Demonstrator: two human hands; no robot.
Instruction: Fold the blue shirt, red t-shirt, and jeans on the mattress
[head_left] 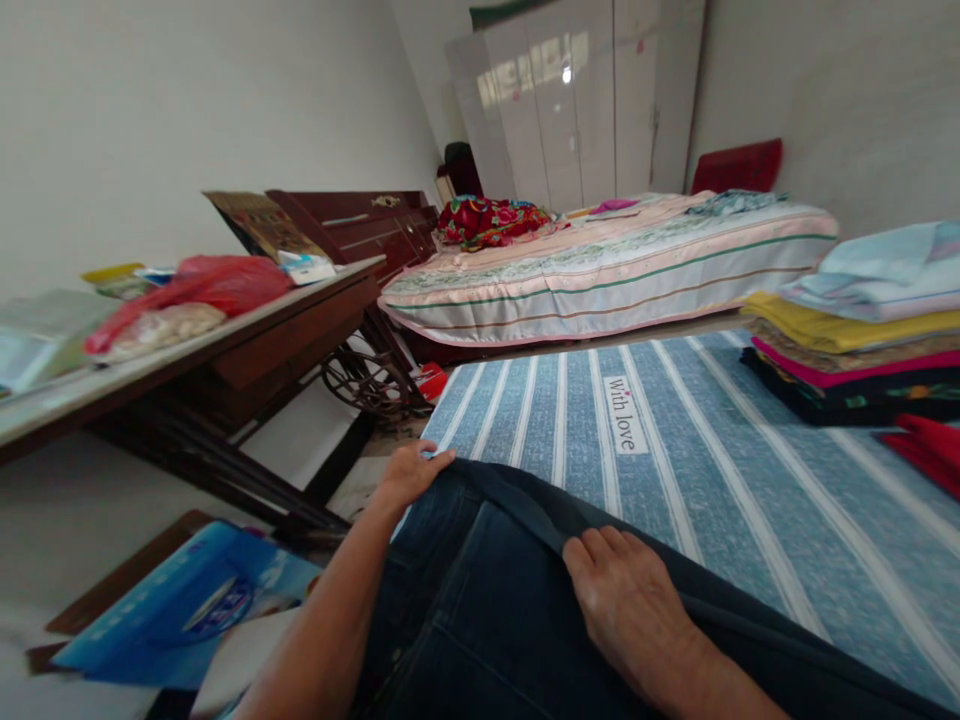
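A pair of dark blue jeans point(510, 600) lies spread over the near part of a blue-and-white striped bed cover point(525, 420), its legs running off to the lower right. At the waistband's far corner, my left hand point(412, 472) pinches the cloth between thumb and fingers. My right hand point(622, 595) is closed on the far edge of the jeans, farther along to the right, where the cloth is lifted into a fold. The lower part of the jeans is cut off by the frame's bottom edge.
Folded clothes point(862, 340) are stacked on the right of the striped cover, with a red cloth point(926, 455) beside them. To the left stands a table point(300, 310) bearing a red plastic bag point(225, 285). Below it sits a blue bag point(195, 600). Another bed point(600, 275) is behind.
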